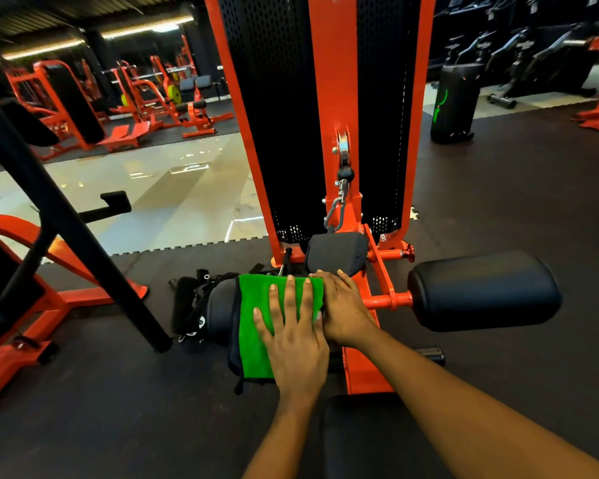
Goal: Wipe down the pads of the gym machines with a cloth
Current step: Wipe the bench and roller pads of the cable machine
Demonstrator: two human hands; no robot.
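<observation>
Green cloth draped over the left roller pad of an orange machine frame, lower edge hanging toward the dark floor. Left hand pressed flat on the cloth, fingers straight and spread. Right hand touching it alongside, fingers laid loosely over the pad's inner end, grasping nothing visible. Matching right roller pad sits well apart.
</observation>
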